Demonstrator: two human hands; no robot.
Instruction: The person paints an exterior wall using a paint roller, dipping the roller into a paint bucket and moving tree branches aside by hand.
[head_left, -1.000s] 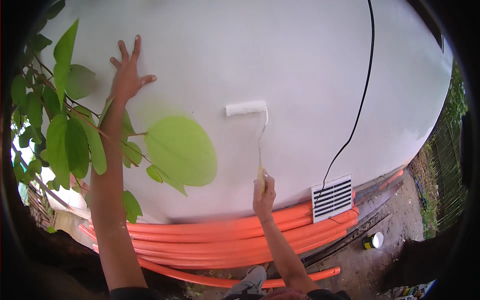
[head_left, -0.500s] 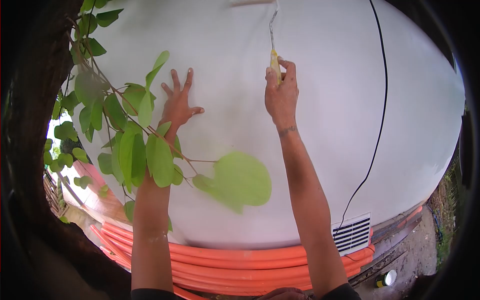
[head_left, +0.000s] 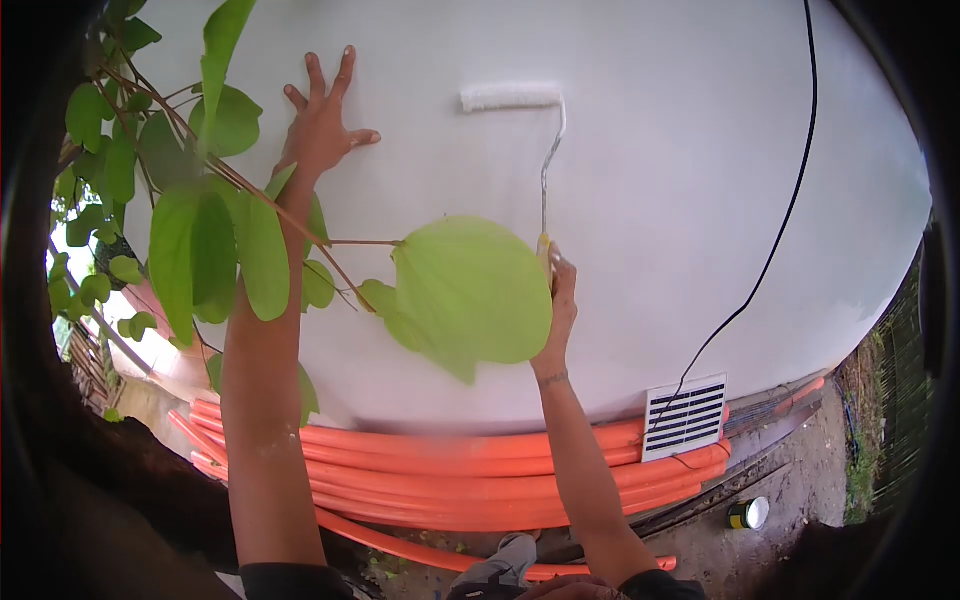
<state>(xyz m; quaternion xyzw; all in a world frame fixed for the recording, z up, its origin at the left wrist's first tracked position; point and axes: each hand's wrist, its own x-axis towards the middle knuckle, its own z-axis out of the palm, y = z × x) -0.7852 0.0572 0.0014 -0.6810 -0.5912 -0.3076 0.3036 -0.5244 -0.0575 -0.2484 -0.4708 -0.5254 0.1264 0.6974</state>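
My left hand (head_left: 318,130) rests with its fingers spread on the white wall (head_left: 680,150), at the upper left. My right hand (head_left: 562,300) is closed around the yellow handle of a paint roller (head_left: 512,96), whose white sleeve lies against the wall, right of my left hand and a little higher than my right. A large green leaf (head_left: 470,285) hangs in front of the wall and hides part of my right hand's fingers. Other leaves on the branch cross my left forearm.
Orange pipes (head_left: 430,487) run along the foot of the wall. A white louvred panel (head_left: 685,417) leans there, with a black cable (head_left: 765,270) hanging down to it. An open paint can (head_left: 748,513) is on the ground at the lower right. Leafy twigs (head_left: 120,150) fill the left side.
Since half a second ago the roller and my right hand have come down the wall. The view has shifted too, and the large leaf now overlaps my right hand. My left hand stays spread on the wall.
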